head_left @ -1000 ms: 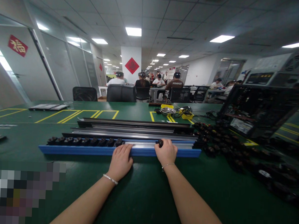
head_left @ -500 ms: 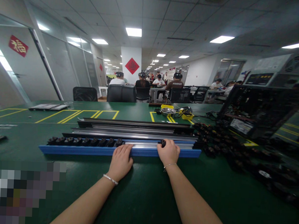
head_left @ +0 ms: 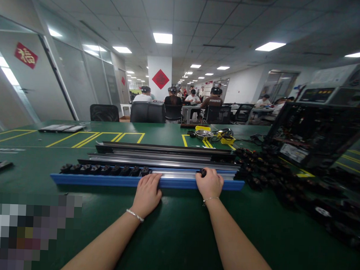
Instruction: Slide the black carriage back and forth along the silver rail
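Note:
A long blue channel rail (head_left: 106,180) with a silvery inside lies across the green table. Several black socket-like modules (head_left: 105,170) stand in a row along its left part. My left hand (head_left: 147,191) grips the rail's front edge, fingers over the top, beside the row's right end. Farther right, my right hand (head_left: 210,184) is closed around a small black module (head_left: 202,173) at the rail; my fingers hide most of it. Between my hands, bare metal shows inside the channel.
Behind the blue rail lie several dark and silver rails (head_left: 163,163). A heap of black modules (head_left: 273,179) spreads to the right, near an open computer case (head_left: 314,135). A metal bowl (head_left: 204,134) and cables sit farther back. People sit at distant desks.
My right hand has moved a little to the right along the rail with the black module. My left hand stays at the same spot on the rail. The view has shifted slightly.

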`<state>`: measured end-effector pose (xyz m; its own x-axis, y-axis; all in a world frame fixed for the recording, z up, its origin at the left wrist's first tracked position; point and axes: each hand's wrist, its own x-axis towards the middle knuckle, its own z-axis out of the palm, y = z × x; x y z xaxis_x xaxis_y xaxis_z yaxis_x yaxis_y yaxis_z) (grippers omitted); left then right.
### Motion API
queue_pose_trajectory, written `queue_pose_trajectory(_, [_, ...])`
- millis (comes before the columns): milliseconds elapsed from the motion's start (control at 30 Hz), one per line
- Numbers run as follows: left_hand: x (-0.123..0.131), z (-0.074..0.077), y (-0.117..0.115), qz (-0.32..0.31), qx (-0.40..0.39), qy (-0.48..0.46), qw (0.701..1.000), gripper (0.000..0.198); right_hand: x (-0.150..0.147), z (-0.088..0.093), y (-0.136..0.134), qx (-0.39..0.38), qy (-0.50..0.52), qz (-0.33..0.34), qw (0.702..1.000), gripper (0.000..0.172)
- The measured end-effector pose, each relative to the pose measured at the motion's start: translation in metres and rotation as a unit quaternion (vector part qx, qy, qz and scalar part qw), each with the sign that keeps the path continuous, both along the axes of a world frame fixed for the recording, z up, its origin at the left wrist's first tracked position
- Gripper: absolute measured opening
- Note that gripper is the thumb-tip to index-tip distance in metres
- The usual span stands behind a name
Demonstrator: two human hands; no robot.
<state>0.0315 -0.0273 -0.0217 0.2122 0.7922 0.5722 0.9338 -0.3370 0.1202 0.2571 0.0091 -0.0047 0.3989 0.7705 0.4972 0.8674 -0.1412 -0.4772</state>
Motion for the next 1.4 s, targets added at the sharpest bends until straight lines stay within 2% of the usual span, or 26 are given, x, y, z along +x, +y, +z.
queue_pose_trajectory(167, [0.000,0.000,-0.001,-0.001,0.002,0.003,1.000,0.050,0.005,0.004,-0.003,-0.033,-0.016,0.025,0.999,0.030])
queue_pose_trajectory(433, [0.000,0.000,0.000,0.001,0.005,0.003,1.000,0.050,0.011,0.003,-0.007,-0.043,-0.059,0.045,0.996,0.027])
queue_pose_trajectory(867, [0.000,0.002,-0.001,0.007,-0.003,0.005,1.000,0.051,0.019,-0.003,-0.006,-0.017,-0.051,0.015,0.998,0.028])
queue_pose_trajectory(1400, [-0.001,0.001,-0.001,0.005,-0.007,0.005,1.000,0.050,0.026,0.000,-0.008,-0.016,-0.061,-0.008,0.998,0.026])
